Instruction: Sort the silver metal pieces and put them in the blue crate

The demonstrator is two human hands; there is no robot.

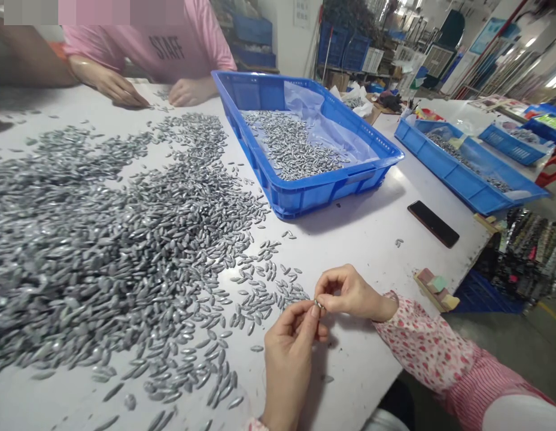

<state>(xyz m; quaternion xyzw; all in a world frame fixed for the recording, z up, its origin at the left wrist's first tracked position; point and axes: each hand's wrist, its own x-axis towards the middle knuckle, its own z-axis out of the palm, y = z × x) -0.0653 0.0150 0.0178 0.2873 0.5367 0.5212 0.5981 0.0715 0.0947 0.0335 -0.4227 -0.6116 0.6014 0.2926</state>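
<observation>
Close to the table's near edge, my left hand (293,347) and my right hand (345,291) meet fingertip to fingertip. Between them is a small grey oval piece (319,304), mostly covered by the fingers. Both hands are closed in a pinch on it. To their left spreads a large heap of shiny grey oval pieces (138,239), pointed at the ends. Looser pieces (255,305) lie scattered just beside my left hand.
A blue crate (331,188) lined with plastic holds more grey pieces. Right of it are a phone (433,222), small coloured blocks (436,289) and another blue crate (461,173). Across the table, a person in a pink shirt (170,48) has both hands among pieces.
</observation>
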